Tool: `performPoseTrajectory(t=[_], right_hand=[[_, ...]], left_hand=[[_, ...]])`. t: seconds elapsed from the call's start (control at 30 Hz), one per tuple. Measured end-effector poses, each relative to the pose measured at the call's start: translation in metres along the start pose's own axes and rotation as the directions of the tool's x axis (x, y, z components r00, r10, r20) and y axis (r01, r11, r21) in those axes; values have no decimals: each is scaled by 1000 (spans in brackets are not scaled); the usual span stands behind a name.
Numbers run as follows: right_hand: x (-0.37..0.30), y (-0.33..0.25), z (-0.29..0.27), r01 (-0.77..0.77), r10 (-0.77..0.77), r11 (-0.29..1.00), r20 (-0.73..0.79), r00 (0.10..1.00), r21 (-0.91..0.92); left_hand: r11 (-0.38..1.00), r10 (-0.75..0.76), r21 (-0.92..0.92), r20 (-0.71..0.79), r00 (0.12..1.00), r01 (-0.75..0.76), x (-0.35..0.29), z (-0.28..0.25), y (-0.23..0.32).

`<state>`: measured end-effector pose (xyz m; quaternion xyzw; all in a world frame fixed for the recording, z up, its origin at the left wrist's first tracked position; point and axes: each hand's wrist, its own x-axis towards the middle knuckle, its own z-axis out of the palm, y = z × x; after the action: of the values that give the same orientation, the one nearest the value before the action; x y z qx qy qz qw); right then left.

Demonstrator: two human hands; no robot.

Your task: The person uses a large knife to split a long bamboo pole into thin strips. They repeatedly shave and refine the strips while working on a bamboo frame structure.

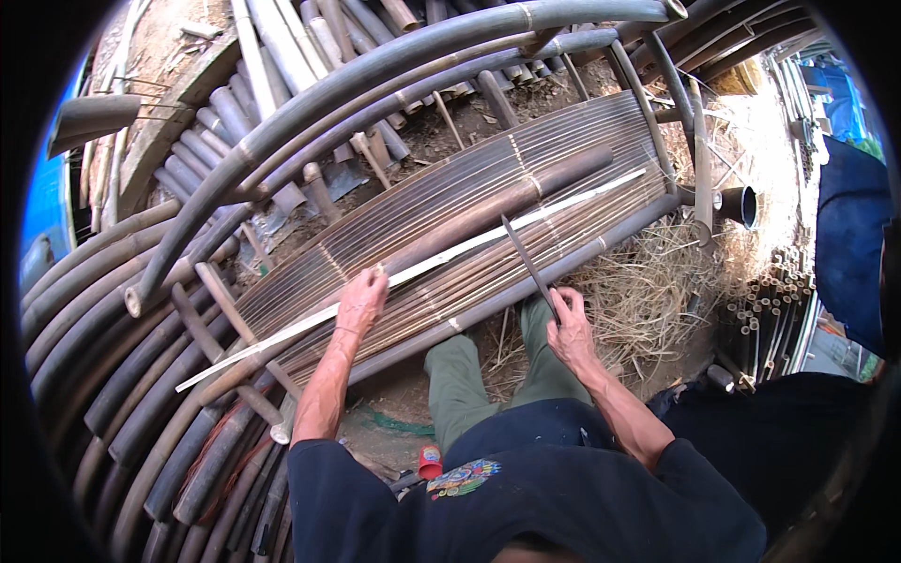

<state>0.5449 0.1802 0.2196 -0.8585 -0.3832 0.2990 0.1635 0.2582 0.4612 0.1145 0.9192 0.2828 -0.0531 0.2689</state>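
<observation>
My left hand (362, 298) has its fingers closed on a long pale bamboo strip (469, 247), which slants across a slatted bamboo bench (601, 127). A dark bamboo pole (488, 214) lies on the slats just beyond the strip, close to my left fingertips. In my right hand (571, 330) is a long, narrow, dark-bladed knife (527, 263), gripped at its handle end. Its blade points away and to the left over the near slats, the tip close to the strip. Most of the handle is hidden by my fingers.
Curved bamboo rails (404, 70) arch along the bench's far side. Bent bamboo poles (141, 375) are stacked at left, with cut lengths (202, 155) behind. Straw shavings (629, 300) cover the ground by my legs. Thin bamboo canes (770, 296) are bundled at right.
</observation>
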Motion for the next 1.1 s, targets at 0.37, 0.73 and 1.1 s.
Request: performPoseTrajectory(t=[0.37,0.73,1.1], right_hand=[[-18,-85,-35,111,-323,786,251,912,608],[-222,-4,-121,-48,-231,518,193,954,854],[-369,163,-111,-184,509,710,-314,801,680]], left_hand=[[948,304,127,-73,950,-294,-104,-214,180],[625,-674,-499,-733,-92,-600,-203,-341,336],[-243,153,-647,-762,630,-723,-158,-233,619]])
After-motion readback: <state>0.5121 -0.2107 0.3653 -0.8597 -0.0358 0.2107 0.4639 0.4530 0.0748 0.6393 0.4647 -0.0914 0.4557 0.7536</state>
